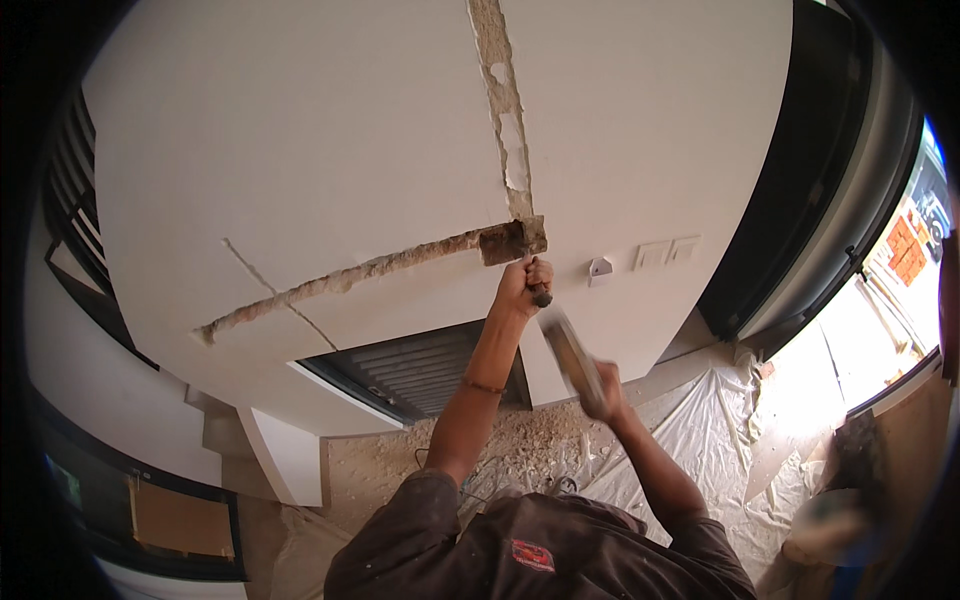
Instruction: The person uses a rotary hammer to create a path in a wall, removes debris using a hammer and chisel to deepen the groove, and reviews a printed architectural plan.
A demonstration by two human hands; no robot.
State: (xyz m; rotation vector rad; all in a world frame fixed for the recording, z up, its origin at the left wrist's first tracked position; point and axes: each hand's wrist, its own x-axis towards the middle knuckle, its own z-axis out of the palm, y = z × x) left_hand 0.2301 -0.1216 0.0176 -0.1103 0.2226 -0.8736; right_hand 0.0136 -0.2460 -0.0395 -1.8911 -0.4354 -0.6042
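My left hand (524,284) is closed around a chisel, whose dark butt end (542,299) sticks out below the fist. Its other end points up at the rectangular recess (508,242) in the white wall; the tip is hard to make out. Lower right, my right hand (602,392) grips a long hammer-like tool (570,350), grey-edged and brown, smeared by motion. The upper end of this tool is close beneath the chisel's butt. From the recess a rough vertical groove (500,90) runs up, and another rough groove (350,272) slopes down to the left.
Right of the recess, a small white fitting (600,270) and switch plates (668,252) sit on the wall. Below is a dark louvred opening (430,370). Rubble (400,465) and plastic sheeting (690,430) cover the floor. A bright doorway (860,320) lies at right.
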